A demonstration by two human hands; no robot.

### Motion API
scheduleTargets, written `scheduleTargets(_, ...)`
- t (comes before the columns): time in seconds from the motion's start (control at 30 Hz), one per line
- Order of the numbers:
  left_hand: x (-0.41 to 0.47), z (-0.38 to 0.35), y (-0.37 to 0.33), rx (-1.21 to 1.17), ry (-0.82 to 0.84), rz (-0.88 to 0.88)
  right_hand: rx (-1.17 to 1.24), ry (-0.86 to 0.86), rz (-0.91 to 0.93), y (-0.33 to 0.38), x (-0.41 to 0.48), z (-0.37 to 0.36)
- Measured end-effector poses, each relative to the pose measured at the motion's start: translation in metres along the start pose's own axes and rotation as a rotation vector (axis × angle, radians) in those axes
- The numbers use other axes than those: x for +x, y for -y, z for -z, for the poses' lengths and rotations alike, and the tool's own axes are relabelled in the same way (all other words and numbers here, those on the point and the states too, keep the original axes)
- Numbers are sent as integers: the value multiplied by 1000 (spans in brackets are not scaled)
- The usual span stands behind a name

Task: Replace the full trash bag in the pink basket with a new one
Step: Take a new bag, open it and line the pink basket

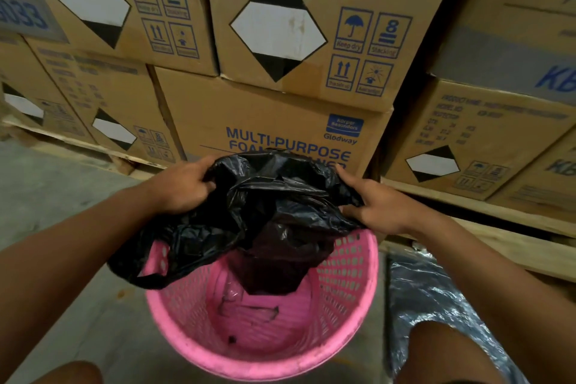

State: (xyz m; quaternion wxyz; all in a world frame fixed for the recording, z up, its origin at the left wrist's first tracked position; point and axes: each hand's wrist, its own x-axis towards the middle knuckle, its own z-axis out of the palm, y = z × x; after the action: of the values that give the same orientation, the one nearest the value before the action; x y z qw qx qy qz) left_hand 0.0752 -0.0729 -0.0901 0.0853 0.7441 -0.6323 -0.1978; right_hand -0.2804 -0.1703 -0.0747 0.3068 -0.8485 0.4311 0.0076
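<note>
While the head view shows it centre frame: left hand grips one edge of the black bag, right hand pinches the opposite edge. The bag's tail dips into the pink basket at lower centre, and a loop droops outside its left rim. Risks: a bunched mouth won't seat; film may snag on the mesh.

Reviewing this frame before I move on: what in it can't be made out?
Head view only:
- Fingertips of the left hand: buried in folds of the black bag.
- Far rim of the pink basket: covered by the bag.
- Second print line on the cardboard box: blocked by the bag.
- The shiny plastic on the floor: partly behind the right arm; contents unknowable.
</note>
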Motion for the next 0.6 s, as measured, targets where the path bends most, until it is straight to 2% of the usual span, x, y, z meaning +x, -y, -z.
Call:
scheduleTargets(0.13,-6,7,-8,-1,-30,-28,-21,-226,42,13,-4,-5)
scheduleTargets(0.3,-8,11,-1,12,45,43,-46,-55,-37,17,-5,-8)
scheduleTargets(0.37,-4,13,-8,85,-63,24,-66,-66,-52,19,-4,-6)
scheduleTargets(0.43,2,10,-18,41,-136,-43,-95,-79,-48,21,-2,-4)
scheduleTargets(0.5,7,2,-18,-2,-79,-79,-95,-52,-34,20,-1,-4)
scheduleTargets(0.6,12,-1,-4,80,15,-27,-86,-41,-17,18,-3,-6)
